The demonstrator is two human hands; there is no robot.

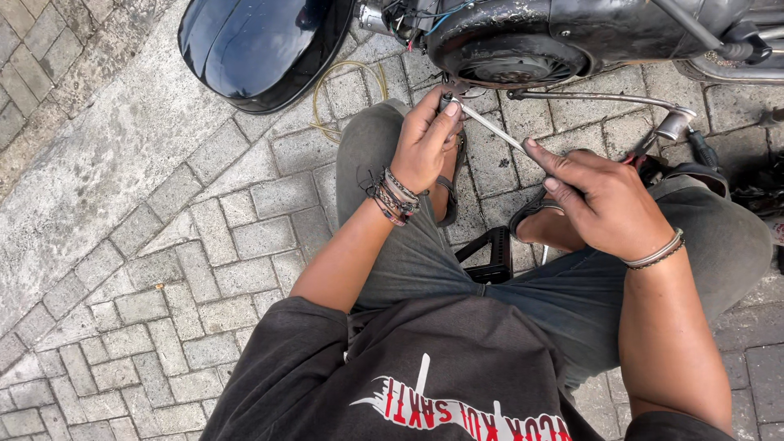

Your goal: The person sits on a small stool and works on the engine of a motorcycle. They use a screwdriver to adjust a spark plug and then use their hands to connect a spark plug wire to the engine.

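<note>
- Metal rod (496,129), thin and pale, runs from under the black engine casing (510,49) toward the lap.
- left hand (425,145) closed on the rod's upper end, just below the casing.
- right hand (600,200) pinches the lower end, thumb and forefinger closed.
- Looks stiff, light, maybe greasy; grip near ends.
- Rod tip and its attachment hidden by fingers.

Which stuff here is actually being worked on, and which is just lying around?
In use:
- left hand, pinching the end of the thin metal rod by the engine underside
- right hand, steadying the rod

Lying about:
- black fender
- yellowish hose loop
- black stool
- kickstand bar
</note>
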